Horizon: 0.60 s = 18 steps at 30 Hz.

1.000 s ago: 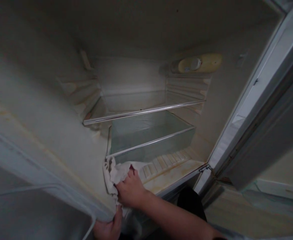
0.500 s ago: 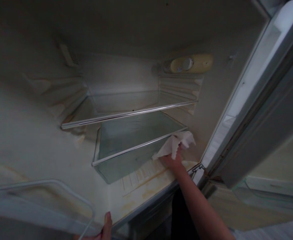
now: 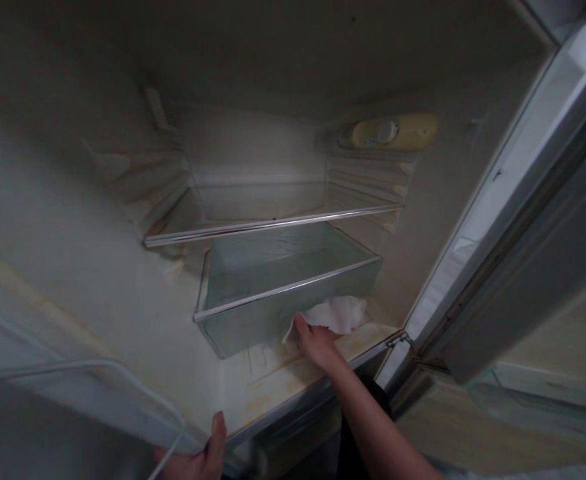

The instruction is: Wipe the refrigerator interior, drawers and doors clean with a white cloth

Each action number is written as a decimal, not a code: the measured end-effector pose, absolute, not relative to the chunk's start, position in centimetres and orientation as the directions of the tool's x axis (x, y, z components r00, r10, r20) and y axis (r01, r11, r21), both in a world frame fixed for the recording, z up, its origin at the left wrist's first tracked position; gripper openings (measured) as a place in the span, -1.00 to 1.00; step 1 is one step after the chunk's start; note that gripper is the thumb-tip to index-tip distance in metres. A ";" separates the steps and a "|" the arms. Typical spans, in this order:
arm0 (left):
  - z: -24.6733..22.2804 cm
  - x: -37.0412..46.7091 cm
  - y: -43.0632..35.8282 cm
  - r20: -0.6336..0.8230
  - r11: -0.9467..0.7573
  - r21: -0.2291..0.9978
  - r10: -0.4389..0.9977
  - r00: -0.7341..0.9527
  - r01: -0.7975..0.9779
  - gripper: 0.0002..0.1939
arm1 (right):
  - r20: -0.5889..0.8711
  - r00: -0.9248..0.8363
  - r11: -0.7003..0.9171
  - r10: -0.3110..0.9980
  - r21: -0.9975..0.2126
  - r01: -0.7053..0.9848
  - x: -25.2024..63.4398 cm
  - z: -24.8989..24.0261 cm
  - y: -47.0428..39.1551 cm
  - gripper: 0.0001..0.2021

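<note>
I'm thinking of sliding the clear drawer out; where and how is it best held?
Probably the drawer by its front rim, near both ends, coming from the open front of the fridge: the rim spans its width and faces outward, while the shelf crosses above its back.

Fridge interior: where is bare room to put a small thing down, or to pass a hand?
Bare: most of the glass shelf, above the drawer; the stained floor between drawer, cloth and left hand. A hand could probably pass between shelf and drawer. Crowded: the floor farther right, where the right hand holds the cloth.
</note>
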<state>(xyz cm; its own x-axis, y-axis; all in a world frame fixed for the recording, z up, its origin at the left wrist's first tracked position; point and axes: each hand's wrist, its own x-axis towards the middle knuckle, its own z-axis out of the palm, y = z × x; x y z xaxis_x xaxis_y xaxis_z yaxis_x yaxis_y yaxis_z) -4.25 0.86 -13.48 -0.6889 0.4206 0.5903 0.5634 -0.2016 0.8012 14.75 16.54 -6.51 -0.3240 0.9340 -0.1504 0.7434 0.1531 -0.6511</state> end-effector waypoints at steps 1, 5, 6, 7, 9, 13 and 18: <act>-13.3 -4.1 0.8 0.583 -0.204 0.806 0.431 -0.689 0.555 -0.65 | -0.166 -0.378 0.152 0.911 -0.717 0.680 13.6 -6.4 15.6 -0.09; -13.4 -4.3 0.8 0.590 -0.184 0.797 0.437 -0.679 0.575 -0.70 | -0.143 -0.578 0.256 0.804 -0.793 0.553 9.7 -6.4 11.8 -0.25; -13.7 -4.5 0.8 0.586 -0.172 0.799 0.435 -0.684 0.576 -0.70 | -0.122 -0.600 0.291 0.791 -0.787 0.545 9.0 -6.4 11.0 -0.31; -14.0 -4.7 0.8 0.573 -0.168 0.808 0.444 -0.689 0.565 -0.70 | -0.113 -0.617 0.318 0.779 -0.777 0.543 8.5 -6.3 10.2 -0.34; -14.7 -5.1 0.8 0.544 -0.193 0.831 0.482 -0.687 0.522 -0.70 | -0.117 -0.670 0.371 0.733 -0.757 0.538 7.8 -6.1 9.0 -0.29; -15.6 -5.3 0.8 0.536 -0.262 0.843 0.488 -0.689 0.471 -0.59 | -0.078 -0.826 0.539 0.558 -0.722 0.433 6.9 -5.9 7.9 -0.19; -15.1 -4.8 0.5 0.410 -0.224 0.912 0.532 -0.741 0.344 -0.30 | 0.006 -0.853 0.599 0.521 -0.714 0.361 6.8 -6.7 7.8 -0.25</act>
